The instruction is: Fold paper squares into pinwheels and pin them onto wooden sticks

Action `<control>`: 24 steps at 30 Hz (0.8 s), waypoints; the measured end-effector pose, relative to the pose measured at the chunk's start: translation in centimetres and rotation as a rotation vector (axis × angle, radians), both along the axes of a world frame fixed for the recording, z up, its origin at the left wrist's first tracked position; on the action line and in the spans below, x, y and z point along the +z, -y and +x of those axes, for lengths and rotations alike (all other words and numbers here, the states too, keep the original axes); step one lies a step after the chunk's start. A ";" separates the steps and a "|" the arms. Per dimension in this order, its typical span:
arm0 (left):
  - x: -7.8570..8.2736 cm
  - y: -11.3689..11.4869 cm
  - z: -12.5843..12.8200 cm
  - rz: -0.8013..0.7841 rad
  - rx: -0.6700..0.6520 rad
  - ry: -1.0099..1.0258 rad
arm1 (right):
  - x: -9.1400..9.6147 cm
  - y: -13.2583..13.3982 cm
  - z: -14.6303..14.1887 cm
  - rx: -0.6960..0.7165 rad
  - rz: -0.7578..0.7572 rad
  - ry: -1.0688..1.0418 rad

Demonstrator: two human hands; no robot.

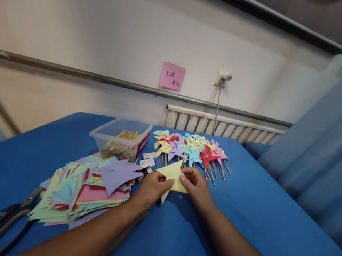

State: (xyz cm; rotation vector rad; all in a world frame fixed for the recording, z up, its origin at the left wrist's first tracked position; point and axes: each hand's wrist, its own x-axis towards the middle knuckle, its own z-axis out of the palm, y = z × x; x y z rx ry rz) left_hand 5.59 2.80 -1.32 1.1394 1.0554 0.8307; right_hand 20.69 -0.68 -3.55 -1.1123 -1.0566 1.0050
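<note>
Between my two hands is a pale yellow paper sheet with cut, pointed corners, held just above the blue cloth. My left hand pinches its left side, thumb on top. On the right side, my right hand grips the paper with thumb and fingers, where a corner looks bent inward. The fingertips under the paper are hidden. Just beyond my hands lie several finished paper pinwheels on wooden sticks. Left of my left hand is a heap of cut coloured paper sheets, a purple sheet on top.
A clear plastic box of wooden sticks stands behind the heap. Small white boxes sit near my left hand. Large black-handled scissors lie at the left. A radiator and a blue curtain border the table.
</note>
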 end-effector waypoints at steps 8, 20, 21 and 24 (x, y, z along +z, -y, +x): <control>2.0 0.5 -0.1 0.004 -0.295 0.150 | 0.7 0.3 0.4 0.181 -0.105 -0.336; 1.9 0.4 -0.9 0.280 -0.381 -0.137 | 0.9 0.7 0.3 0.313 -0.127 -0.109; 1.8 0.3 -0.8 0.290 -0.368 -0.156 | 0.9 0.6 0.2 0.270 -0.120 -0.110; 1.3 0.1 -0.5 0.211 -0.212 -0.127 | 0.6 0.3 -0.3 0.094 -0.089 -0.179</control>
